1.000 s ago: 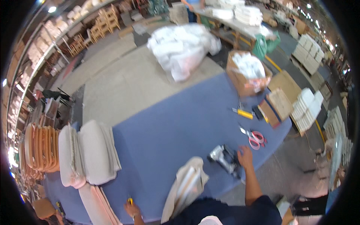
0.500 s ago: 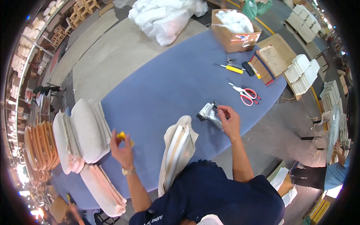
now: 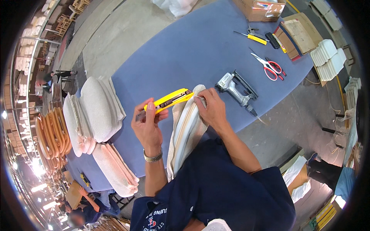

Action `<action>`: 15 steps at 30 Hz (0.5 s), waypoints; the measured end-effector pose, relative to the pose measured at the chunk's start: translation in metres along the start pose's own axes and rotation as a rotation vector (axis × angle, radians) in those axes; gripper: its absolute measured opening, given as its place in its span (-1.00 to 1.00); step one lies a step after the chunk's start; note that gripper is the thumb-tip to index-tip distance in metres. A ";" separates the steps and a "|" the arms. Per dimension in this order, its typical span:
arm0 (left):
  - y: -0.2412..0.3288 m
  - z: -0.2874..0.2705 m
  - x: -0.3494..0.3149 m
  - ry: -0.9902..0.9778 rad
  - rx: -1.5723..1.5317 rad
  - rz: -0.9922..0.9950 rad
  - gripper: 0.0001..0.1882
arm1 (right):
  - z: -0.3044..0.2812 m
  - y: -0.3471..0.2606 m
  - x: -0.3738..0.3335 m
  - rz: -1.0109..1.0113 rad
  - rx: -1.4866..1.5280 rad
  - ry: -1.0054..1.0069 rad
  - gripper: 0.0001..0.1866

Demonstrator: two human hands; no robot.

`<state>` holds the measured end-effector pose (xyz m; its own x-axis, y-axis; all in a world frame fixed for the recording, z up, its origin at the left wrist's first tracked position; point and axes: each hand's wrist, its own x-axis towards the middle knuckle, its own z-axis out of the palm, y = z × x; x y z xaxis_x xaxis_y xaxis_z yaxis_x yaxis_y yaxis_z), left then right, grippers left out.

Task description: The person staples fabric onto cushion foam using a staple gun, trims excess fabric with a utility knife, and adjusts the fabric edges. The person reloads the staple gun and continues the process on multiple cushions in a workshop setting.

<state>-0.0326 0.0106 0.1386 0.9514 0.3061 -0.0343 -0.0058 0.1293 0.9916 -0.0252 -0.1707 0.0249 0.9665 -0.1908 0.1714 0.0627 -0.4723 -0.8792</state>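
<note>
A yellow snap-off utility knife [image 3: 169, 99] is held in my left hand [image 3: 149, 126], its front end over the top of a fabric-covered seat pad [image 3: 185, 126]. The pad stands on edge against my front, with beige fabric around white padding and a thin tan layer. My right hand [image 3: 212, 110] is closed on the fabric edge near the pad's upper end, thumb and fingers pinched together. Just beyond that hand, a silver staple gun [image 3: 236, 89] lies on the blue-covered table [image 3: 165, 57]. Whether the blade touches the fabric, I cannot tell.
Red-handled scissors [image 3: 271, 69], a yellow screwdriver [image 3: 256, 39] and cardboard boxes [image 3: 296, 36] sit at the far right. Covered pads [image 3: 101, 109] are stacked at left, beside curved wooden pieces [image 3: 52, 133]. Another person [image 3: 90, 208] works at the lower left.
My left hand has brought the knife rightward to the pad. My right hand has left the staple gun's side and now pinches the fabric. The view has shifted.
</note>
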 end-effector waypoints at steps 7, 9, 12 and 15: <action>-0.025 -0.010 -0.007 -0.012 -0.163 -0.045 -0.67 | 0.003 0.022 -0.006 0.137 0.279 0.006 -0.82; -0.030 -0.013 -0.001 0.052 -0.369 -0.113 -0.64 | 0.002 0.026 -0.005 0.131 0.334 0.002 -0.82; -0.032 -0.017 -0.006 -0.131 -0.487 -0.323 -0.57 | -0.001 0.027 -0.005 0.183 0.391 -0.019 -0.81; -0.023 0.001 -0.044 -0.206 -0.187 -0.576 -0.51 | 0.002 0.042 -0.010 0.215 0.446 -0.035 -0.83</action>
<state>-0.0742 -0.0064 0.1177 0.8575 -0.0471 -0.5123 0.4884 0.3875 0.7819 -0.0316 -0.1866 -0.0145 0.9766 -0.2107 -0.0430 -0.0460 -0.0093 -0.9989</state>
